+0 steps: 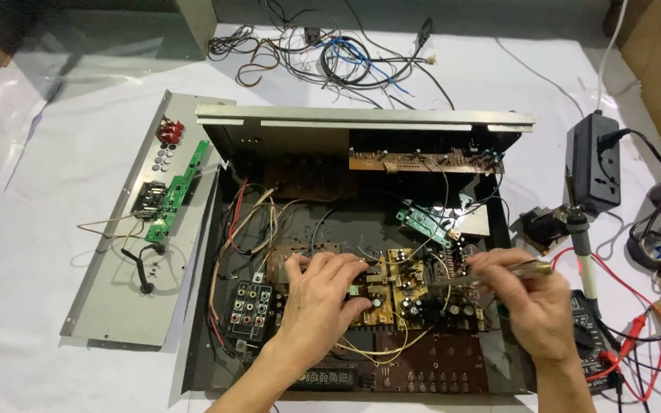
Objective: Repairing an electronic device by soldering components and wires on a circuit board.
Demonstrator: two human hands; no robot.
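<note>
**Working over the yellow circuit board**

Pressing down, the left hand lies with fingers spread loosely, grasping nothing, fingertips touching the yellow circuit board in the middle of the open black chassis. The right hand grips a slim screwdriver, fingers curled around its handle, tip pointing left onto the board's right edge. Both forearms enter from below, wrists bent downward.
</note>
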